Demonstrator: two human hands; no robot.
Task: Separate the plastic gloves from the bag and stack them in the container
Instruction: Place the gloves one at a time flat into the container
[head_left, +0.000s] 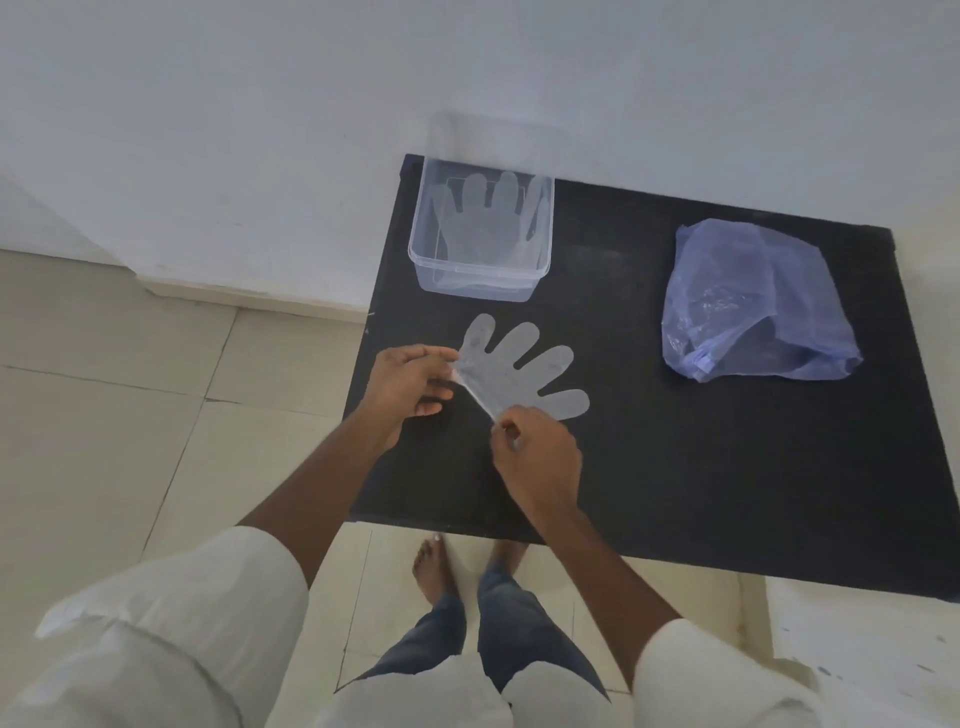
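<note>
A clear plastic glove (511, 371) lies spread on the black table (675, 467), fingers pointing up and right. My left hand (408, 382) pinches its cuff edge at the left. My right hand (537, 449) pinches the cuff's lower corner, and the film is stretched between the two hands. A clear rectangular container (431, 260) stands at the table's far left corner with at least one flat glove (485, 221) inside. A crumpled bluish plastic bag (753, 306) sits at the right of the table, away from both hands.
The table stands against a white wall (467, 62). Pale floor tiles (130, 389) lie to the left and below. My bare feet (431, 564) and jeans show under the table's near edge.
</note>
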